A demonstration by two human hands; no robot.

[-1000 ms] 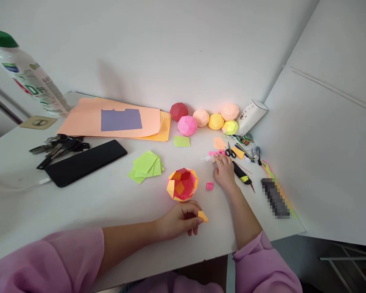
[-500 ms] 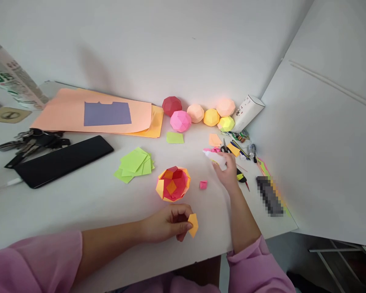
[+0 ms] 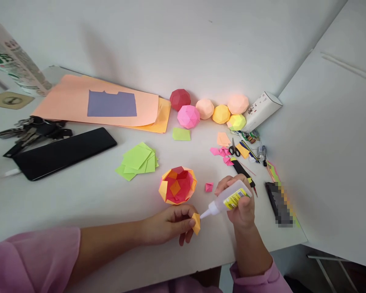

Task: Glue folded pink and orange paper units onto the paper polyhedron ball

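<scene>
Between its thumb and fingers, my left hand (image 3: 178, 224) pinches a small folded orange paper piece (image 3: 196, 224). My right hand (image 3: 242, 207) is closed around a white glue bottle (image 3: 228, 198) with a yellow label. The bottle tilts down to the left, and its thin nozzle is at the edge of the orange piece; whether they touch I cannot tell. Just beyond my left hand sits an open paper bowl shape (image 3: 177, 186), red inside with orange and yellow folded pieces. A small pink folded paper (image 3: 209, 187) lies to its right.
Green paper sheets (image 3: 138, 160) lie left of the bowl shape. Several faceted paper balls (image 3: 188, 116) line the wall. Scissors (image 3: 234, 148), a cutter (image 3: 243, 172) and pink scraps are at right. A black phone (image 3: 67, 154), keys (image 3: 33, 132) and peach paper (image 3: 70, 95) occupy the left.
My right hand has picked up the glue bottle from beside the scissors and brought it near my left hand. The orange paper piece has turned in my left fingers. The view has shifted.
</scene>
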